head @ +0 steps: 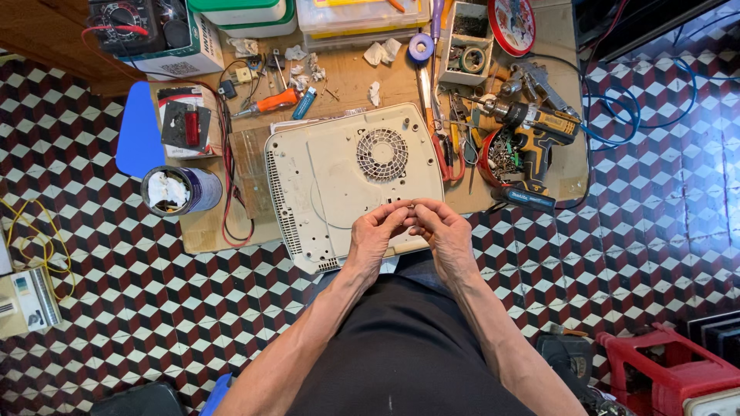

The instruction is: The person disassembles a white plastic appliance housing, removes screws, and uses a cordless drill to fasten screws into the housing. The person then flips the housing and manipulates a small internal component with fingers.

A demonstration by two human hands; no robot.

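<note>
A cream-coloured flat appliance [339,173] lies upside down on a low wooden board [208,227], its round fan grille [382,153] facing up. My left hand [376,235] and my right hand [442,231] meet over its near edge. Their fingertips pinch a very small dark part [411,206] between them; it is too small to identify. Both forearms reach forward from my lap.
A cordless drill [532,127] and a red bowl of screws [501,158] sit right of the appliance. Pliers [443,146], an orange screwdriver [274,102], a multimeter [127,23], plastic boxes [362,15] and a blue can [181,190] crowd the board. A red stool [663,370] stands on the patterned floor.
</note>
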